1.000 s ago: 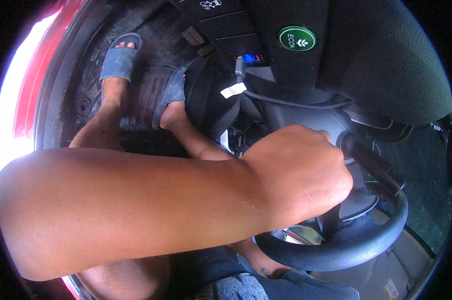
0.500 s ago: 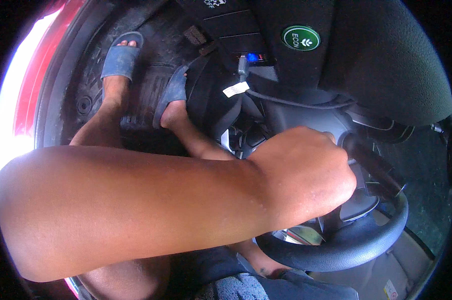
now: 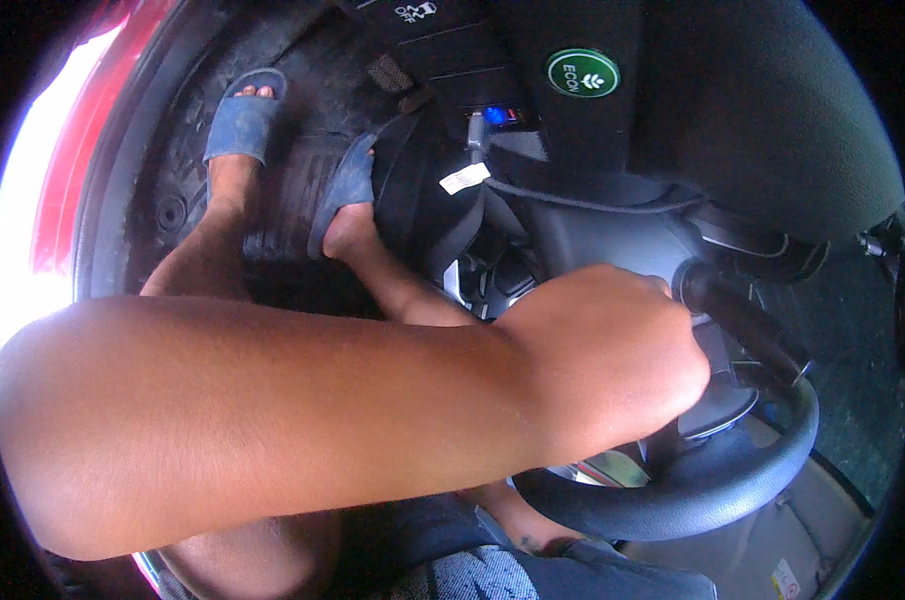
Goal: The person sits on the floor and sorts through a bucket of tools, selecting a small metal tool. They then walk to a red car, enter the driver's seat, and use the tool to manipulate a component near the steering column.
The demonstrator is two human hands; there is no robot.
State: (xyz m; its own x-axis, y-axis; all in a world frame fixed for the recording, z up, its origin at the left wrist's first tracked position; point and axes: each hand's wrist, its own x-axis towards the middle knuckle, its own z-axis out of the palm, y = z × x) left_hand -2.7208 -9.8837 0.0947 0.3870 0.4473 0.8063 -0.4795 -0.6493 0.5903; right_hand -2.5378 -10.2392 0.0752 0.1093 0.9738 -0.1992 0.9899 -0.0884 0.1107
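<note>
My left arm stretches across the view from the left. My left hand is closed in a fist, its back toward me. Its fingers curl away on the far side, so whatever they hold is hidden. Just right of the knuckles is a dark cylindrical part with a shiny end; I cannot tell whether the hand touches it. Below the fist curves the black steering wheel of a car, its upper part covered by the hand. My right hand is out of sight.
Two feet in blue slippers rest on the dark car floor. A cable plug with a white tag sits in the dashboard, near a round green button. Denim covers the lap. A red door edge runs along the left.
The dashboard, button and plug have shifted slightly left in the view. My left fist sits a little lower in the picture, still closed in the same place above the steering wheel.
</note>
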